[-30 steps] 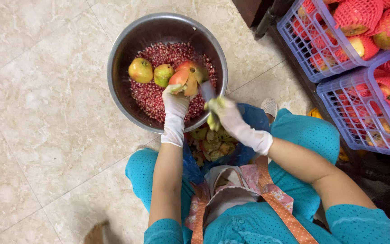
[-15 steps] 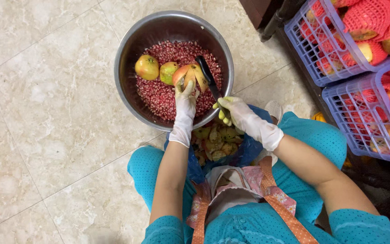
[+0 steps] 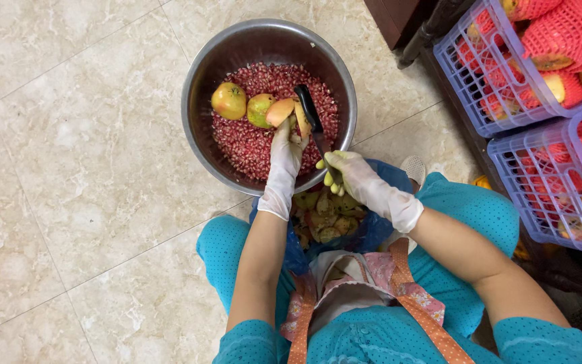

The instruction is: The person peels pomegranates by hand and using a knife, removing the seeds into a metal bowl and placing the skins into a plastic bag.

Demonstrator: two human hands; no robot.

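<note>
The gloved fingers of the left hand (image 3: 285, 145) are closed around a cut pomegranate piece (image 3: 284, 111), peel outward, held just above the right half of a round steel bowl (image 3: 197, 81). The right hand (image 3: 348, 172), also in a white glove with stained fingertips, grips the handle of a dark-bladed knife (image 3: 310, 116); the blade points up across the bowl's right side and lies against the held piece.

The bowl stands on a pale tiled floor (image 3: 69, 168) and carries a deep layer of loose red pomegranate seeds (image 3: 250, 145). Two whole pomegranates (image 3: 229, 101), yellow-green with a red blush, rest on the seeds near the bowl's left centre, touching each other, just left of the held piece.

Just below the bowl's near rim, between the person's knees, a blue plastic bag (image 3: 372, 229) holds a heap of yellow-green peel scraps (image 3: 325, 216). The person sits low, in teal dotted clothing with a patterned apron.

At the right edge of the view, two lavender plastic crates (image 3: 486, 114) hold many more pomegranates in red foam netting (image 3: 554, 40).

Judging by this, a fair share is done: plenty of seeds and peel already gathered. One fruit is in hand, two wait in the bowl, and the crates look largely full.
</note>
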